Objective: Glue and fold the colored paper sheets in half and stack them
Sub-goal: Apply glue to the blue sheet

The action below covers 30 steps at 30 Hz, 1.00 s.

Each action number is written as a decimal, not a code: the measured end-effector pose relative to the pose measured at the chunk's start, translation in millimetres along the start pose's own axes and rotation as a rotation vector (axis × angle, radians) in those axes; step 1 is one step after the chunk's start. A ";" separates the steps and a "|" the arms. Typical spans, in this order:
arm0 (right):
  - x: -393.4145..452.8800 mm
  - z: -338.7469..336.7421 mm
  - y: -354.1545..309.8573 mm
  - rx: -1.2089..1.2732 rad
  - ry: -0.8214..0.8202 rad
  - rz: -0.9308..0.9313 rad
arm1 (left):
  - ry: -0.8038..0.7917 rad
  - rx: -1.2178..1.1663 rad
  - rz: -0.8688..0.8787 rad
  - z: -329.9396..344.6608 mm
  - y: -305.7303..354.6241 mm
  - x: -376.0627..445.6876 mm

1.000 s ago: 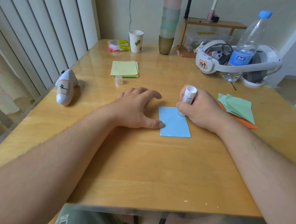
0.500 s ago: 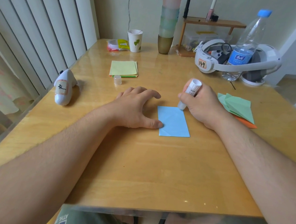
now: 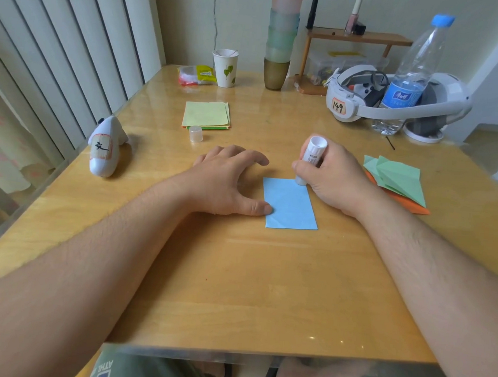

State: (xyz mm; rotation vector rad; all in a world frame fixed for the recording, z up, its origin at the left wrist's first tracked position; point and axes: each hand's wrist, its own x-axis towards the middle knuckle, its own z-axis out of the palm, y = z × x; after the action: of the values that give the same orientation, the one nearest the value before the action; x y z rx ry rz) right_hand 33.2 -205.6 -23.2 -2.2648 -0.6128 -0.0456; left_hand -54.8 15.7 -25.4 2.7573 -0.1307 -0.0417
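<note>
We see a blue paper sheet [image 3: 290, 204] lying flat on the wooden tabletop [image 3: 236, 275], near its middle, with creases visible at its near left corner. The left hand [image 3: 228, 181] rests palm down on the tabletop just left of the sheet; its fingers are spread and lightly arched, and the thumb tip touches the sheet's left edge, so this grip is spread and encloses nothing. The right hand [image 3: 330, 178] curls its fingers round a white glue stick [image 3: 311, 158], which stands tilted with its lower end touching the far right corner of the blue sheet; this grip is pressed round the stick. To the right of that hand we note a pile of folded green sheets [image 3: 397, 178] lying on an orange sheet [image 3: 410, 207], close to the tabletop's right edge. Beyond the left hand sits a stack of unfolded sheets [image 3: 207, 114], yellow-green on top with orange and green edges showing beneath, and a clear cap [image 3: 195, 133] stands just before it. A small white plush toy [image 3: 104, 147] lies at the left edge. Along the far side we see a paper cup [image 3: 224, 67], a tower of stacked cups [image 3: 280, 38], a white headset [image 3: 393, 98] and a water bottle [image 3: 409, 75] standing within the headset's band.
</note>
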 end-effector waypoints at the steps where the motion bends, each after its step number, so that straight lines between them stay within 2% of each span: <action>1: 0.3 0.9 0.2 -0.006 0.022 -0.001 | -0.002 -0.003 -0.004 0.1 0.1 -0.2; 6: 0.4 -1.7 4.7 0.164 0.132 0.029 | -0.009 -0.008 -0.010 0.0 -0.4 0.1; 12: -3.7 -2.5 0.7 0.082 0.002 0.013 | -0.005 0.000 -0.004 0.6 -2.1 1.1; 18: -11.1 -7.2 -2.0 0.011 -0.056 0.008 | -0.010 0.005 0.003 0.2 -1.8 1.3; 30: -42.0 -27.0 -9.1 0.124 -0.282 -0.072 | -0.019 0.004 -0.010 -1.4 0.8 -1.0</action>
State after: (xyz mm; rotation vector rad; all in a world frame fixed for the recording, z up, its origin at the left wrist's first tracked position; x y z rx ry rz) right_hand -3.7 -236.5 -7.3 -2.1441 -0.8213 0.2733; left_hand -55.8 15.7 -23.8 2.7621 -0.1229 -0.0705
